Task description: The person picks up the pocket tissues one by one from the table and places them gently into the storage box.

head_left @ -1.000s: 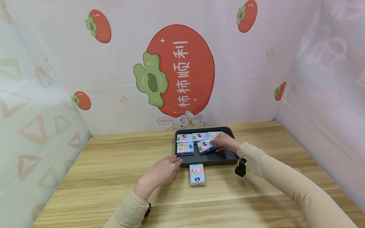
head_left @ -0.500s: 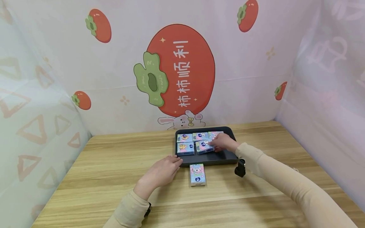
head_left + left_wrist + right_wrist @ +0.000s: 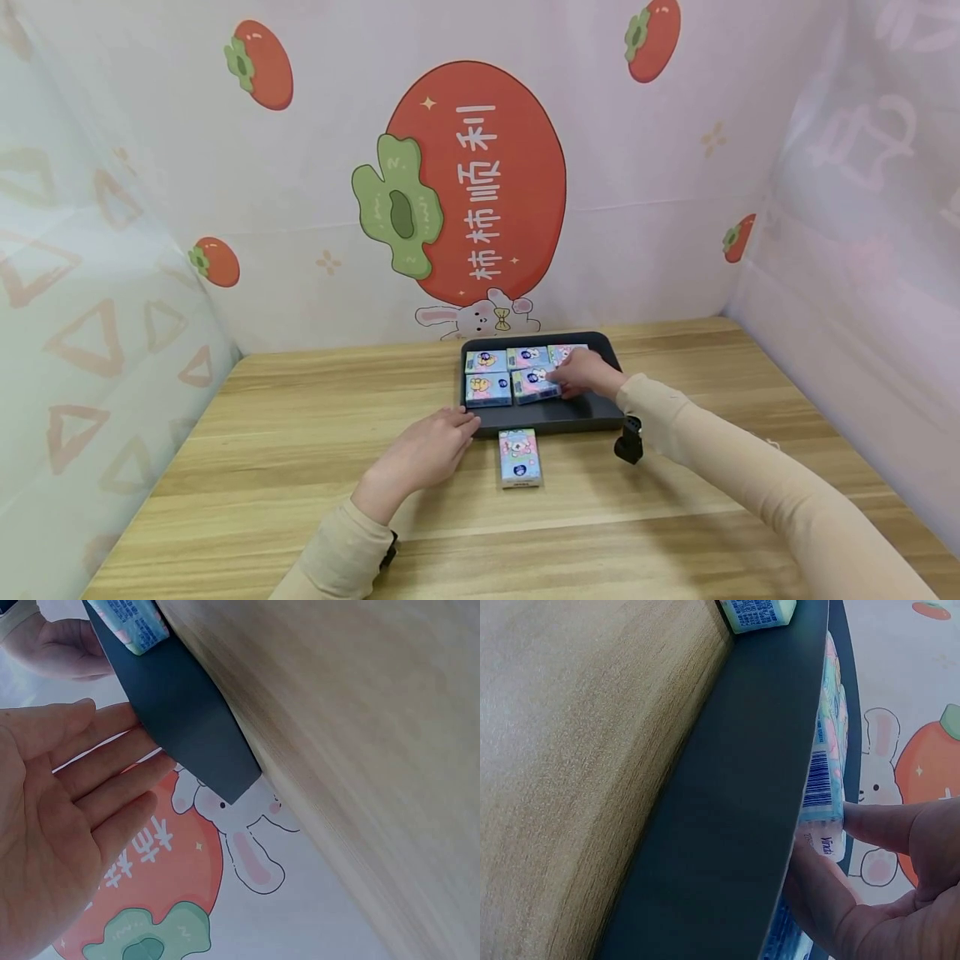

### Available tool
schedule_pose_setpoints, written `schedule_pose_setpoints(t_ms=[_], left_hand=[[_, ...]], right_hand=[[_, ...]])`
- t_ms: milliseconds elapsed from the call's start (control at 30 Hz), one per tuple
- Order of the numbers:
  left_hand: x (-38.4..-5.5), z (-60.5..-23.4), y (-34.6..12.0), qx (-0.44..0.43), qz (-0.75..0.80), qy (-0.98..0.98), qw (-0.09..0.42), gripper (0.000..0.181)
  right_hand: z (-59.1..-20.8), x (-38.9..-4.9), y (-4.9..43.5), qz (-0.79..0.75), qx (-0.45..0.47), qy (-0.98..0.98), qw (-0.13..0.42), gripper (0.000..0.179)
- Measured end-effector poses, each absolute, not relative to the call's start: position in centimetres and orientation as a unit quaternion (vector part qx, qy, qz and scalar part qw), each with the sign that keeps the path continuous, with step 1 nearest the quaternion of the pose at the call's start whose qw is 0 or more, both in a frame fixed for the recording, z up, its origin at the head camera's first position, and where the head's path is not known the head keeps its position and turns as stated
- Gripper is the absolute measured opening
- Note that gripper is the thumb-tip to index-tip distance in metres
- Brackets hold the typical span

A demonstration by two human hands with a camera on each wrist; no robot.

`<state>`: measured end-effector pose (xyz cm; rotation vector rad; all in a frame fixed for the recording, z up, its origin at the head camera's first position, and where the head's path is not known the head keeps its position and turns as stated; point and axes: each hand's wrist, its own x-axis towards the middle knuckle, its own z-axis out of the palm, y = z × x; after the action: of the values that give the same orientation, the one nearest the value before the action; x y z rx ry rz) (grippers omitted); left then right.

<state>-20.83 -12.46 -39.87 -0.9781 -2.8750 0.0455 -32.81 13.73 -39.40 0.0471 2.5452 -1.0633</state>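
My right hand (image 3: 588, 372) pinches a blue-and-pink pocket tissue pack (image 3: 534, 387) by its right end, inside the dark tray (image 3: 558, 414). The right wrist view shows the thumb and fingers around the end of this tissue pack (image 3: 821, 780), whose barcode side faces the camera. Behind it lie a tissue pack with a white animal print (image 3: 527, 357) and another (image 3: 567, 352), partly covered by my right hand. My left hand (image 3: 431, 450) touches the tray's near left corner; its fingers look straight against the tray wall (image 3: 187, 727) in the left wrist view.
Two tissue packs with yellow prints, a rear one (image 3: 486, 362) and a front one (image 3: 488, 389), fill the tray's left side. One more tissue pack (image 3: 519, 458) lies on the wooden table (image 3: 300, 417) just before the tray. A printed cloth wall (image 3: 315, 200) stands behind.
My right hand has shifted the pinched tissue pack slightly left, next to the front yellow-print pack, and it has turned straighter. My left hand stays at the tray corner.
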Motion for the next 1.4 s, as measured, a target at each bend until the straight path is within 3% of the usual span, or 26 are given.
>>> schedule_pose_setpoints(t_ms=[833, 1400], left_hand=[[-20.74, -39.74, -12.39, -0.323, 0.018, -0.945, 0.053, 0.033], [-20.70, -39.67, -12.41, -0.319, 0.014, -0.946, 0.048, 0.033]], right_hand=[[-39.34, -32.55, 13.24, -0.385, -0.004, 0.902, 0.192, 0.025], [-39.18, -33.35, 13.04, -0.366, 0.008, 0.906, 0.211, 0.031]])
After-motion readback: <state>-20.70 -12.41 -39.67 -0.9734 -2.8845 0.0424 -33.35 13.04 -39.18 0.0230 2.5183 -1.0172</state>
